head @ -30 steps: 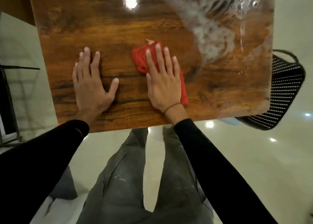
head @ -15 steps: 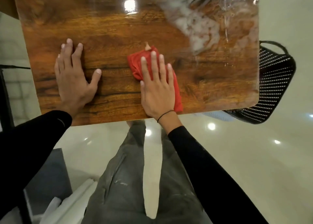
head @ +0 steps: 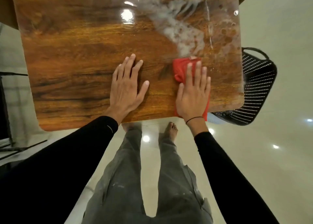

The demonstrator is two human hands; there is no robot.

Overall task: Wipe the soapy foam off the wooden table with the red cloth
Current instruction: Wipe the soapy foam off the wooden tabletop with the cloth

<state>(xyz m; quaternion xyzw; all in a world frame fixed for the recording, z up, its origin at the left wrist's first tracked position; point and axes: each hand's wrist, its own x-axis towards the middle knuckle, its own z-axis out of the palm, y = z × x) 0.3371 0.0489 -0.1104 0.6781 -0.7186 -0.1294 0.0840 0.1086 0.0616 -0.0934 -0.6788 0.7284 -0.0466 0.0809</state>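
Both hands are flat on the table (head: pixel 76 57), black sleeves reaching in from the near edge. The left hand (head: pixel 126 86) lies palm down on bare wood near the middle, fingers straight and a little spread, thumb out to the right, holding nothing. The right hand (head: pixel 193 95) is just beside it on the right, also flat, fingers straight and close together, pressing down on the cloth (head: pixel 182 69).

The cloth is mostly hidden under that palm: red shows past the fingertips and thumb side, a strip runs along the little-finger side, and a bit hangs at the near edge by the wrist. Its long axis runs near to far, far end pointing at the foam (head: pixel 179 32). A small pale bit at that far end, maybe a tag, is too blurred to name.

The foam starts right at the cloth's far edge and smears away across the far right of the table, cut off by the top of the frame. A black basket (head: pixel 254 88) sits off the right edge, partly hidden by the tabletop.
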